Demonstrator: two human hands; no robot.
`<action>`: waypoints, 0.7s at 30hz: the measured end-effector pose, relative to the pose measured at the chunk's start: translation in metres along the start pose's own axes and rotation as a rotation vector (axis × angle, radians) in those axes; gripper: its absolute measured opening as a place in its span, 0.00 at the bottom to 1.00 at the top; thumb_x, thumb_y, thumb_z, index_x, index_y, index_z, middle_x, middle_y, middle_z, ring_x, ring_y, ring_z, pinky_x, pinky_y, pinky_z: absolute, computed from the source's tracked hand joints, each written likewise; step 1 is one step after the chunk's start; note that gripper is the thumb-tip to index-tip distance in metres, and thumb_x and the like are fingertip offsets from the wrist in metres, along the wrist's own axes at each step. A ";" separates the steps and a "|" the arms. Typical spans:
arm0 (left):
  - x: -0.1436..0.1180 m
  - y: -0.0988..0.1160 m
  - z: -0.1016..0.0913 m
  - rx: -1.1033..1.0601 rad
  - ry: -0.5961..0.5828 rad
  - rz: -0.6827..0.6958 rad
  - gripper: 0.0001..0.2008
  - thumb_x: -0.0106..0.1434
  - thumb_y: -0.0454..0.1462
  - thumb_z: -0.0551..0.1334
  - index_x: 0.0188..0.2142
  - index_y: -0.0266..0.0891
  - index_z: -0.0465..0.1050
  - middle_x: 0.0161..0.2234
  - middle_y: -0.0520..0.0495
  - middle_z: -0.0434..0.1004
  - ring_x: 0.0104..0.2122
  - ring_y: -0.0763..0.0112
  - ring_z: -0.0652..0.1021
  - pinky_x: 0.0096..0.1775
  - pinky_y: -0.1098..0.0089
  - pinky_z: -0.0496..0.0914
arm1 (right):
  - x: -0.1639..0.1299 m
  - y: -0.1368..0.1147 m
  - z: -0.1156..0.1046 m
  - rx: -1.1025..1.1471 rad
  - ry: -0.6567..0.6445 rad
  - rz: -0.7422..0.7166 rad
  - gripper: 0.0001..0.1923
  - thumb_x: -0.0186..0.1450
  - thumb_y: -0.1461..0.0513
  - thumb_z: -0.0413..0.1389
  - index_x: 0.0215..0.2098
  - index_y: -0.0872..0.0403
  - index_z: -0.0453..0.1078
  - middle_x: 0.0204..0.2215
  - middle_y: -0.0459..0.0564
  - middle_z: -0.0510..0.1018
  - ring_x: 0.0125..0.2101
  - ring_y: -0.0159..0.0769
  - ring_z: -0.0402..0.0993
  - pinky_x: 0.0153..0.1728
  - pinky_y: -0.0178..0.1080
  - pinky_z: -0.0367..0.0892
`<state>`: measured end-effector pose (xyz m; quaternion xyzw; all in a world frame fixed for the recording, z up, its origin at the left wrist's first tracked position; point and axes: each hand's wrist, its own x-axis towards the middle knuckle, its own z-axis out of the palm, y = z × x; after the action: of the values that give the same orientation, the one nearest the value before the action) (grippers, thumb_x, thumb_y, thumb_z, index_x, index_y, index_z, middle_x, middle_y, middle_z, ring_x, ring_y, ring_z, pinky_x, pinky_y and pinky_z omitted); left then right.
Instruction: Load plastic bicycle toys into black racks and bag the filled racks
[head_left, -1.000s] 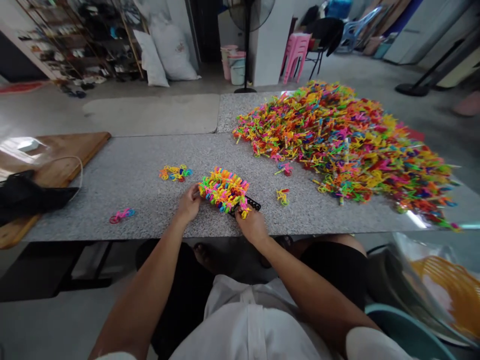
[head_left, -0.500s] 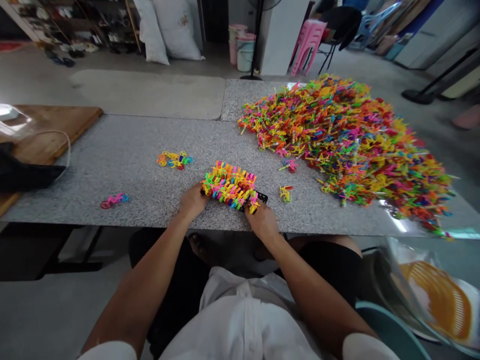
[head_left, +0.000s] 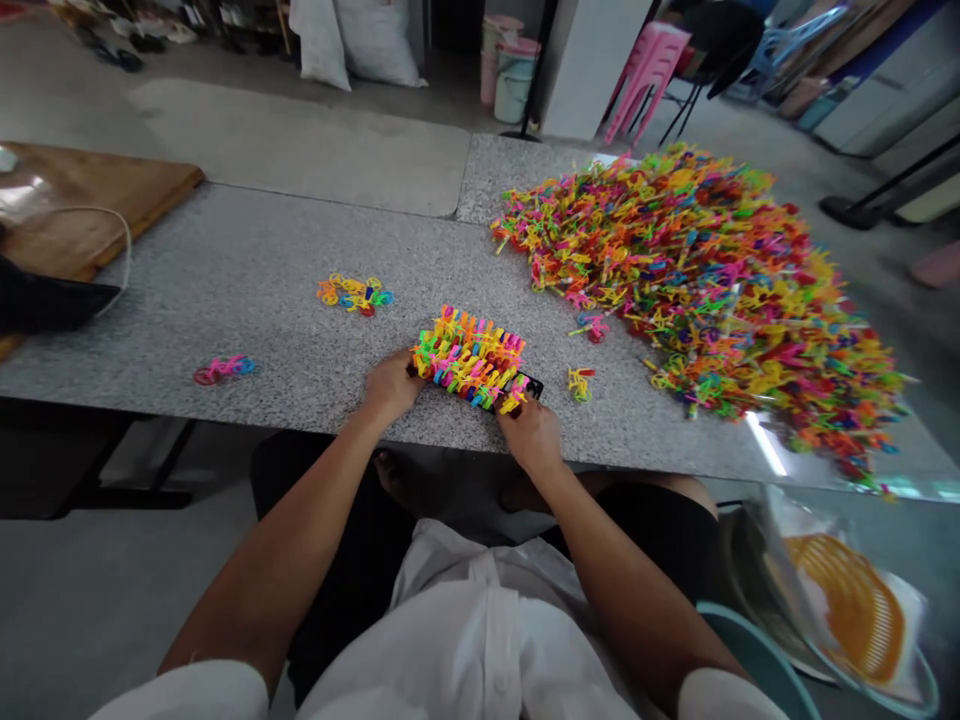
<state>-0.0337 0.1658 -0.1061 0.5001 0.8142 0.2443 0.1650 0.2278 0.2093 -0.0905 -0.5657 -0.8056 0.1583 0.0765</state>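
A black slotted rack point(head_left: 531, 384) lies near the table's front edge, packed with rows of small bright plastic pieces point(head_left: 471, 355) that look like tiny toy bicycles. My left hand point(head_left: 394, 387) is closed around the rack's left end. At the other end, my right hand point(head_left: 531, 432) pinches a yellow and pink plastic piece point(head_left: 514, 394) against the rack; its fingertips are partly hidden. A loose yellow piece point(head_left: 579, 384) lies just right of that hand. Left of the rack are a small cluster of pieces point(head_left: 354, 293) and a pink, red and blue one point(head_left: 225, 368).
A large heap of the same coloured pieces point(head_left: 705, 280) covers the right side of the speckled grey table point(head_left: 285, 240). A wooden board point(head_left: 150, 185) with a dark object sits at the left. Below right stand a teal tub point(head_left: 750, 650) and a yellow basket point(head_left: 847, 590).
The whole view has shifted slightly as the head moved. Both hands keep their places on the rack, and the right fingers stay at its right end.
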 end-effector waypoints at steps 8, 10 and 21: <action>0.001 -0.001 0.001 0.044 0.016 0.008 0.13 0.66 0.37 0.63 0.48 0.40 0.83 0.46 0.42 0.86 0.47 0.55 0.82 0.46 0.64 0.71 | 0.003 -0.007 -0.003 -0.067 -0.101 -0.074 0.15 0.79 0.56 0.55 0.55 0.57 0.77 0.47 0.60 0.87 0.47 0.46 0.85 0.43 0.37 0.69; 0.001 0.000 0.001 0.055 0.016 0.001 0.13 0.66 0.38 0.63 0.48 0.40 0.83 0.46 0.42 0.86 0.47 0.55 0.82 0.46 0.64 0.71 | 0.003 -0.009 -0.003 -0.071 -0.123 -0.076 0.16 0.80 0.55 0.54 0.57 0.57 0.77 0.48 0.60 0.87 0.47 0.46 0.85 0.44 0.37 0.70; 0.006 -0.009 -0.001 0.179 0.040 -0.028 0.16 0.68 0.44 0.60 0.50 0.43 0.81 0.40 0.42 0.85 0.44 0.49 0.84 0.38 0.64 0.71 | 0.082 0.034 -0.068 -0.022 -0.456 -0.175 0.15 0.75 0.62 0.55 0.46 0.53 0.86 0.44 0.54 0.89 0.47 0.43 0.86 0.44 0.34 0.72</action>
<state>-0.0432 0.1681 -0.1105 0.4965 0.8428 0.1783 0.1069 0.2494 0.3079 -0.0431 -0.4440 -0.8498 0.2661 -0.0999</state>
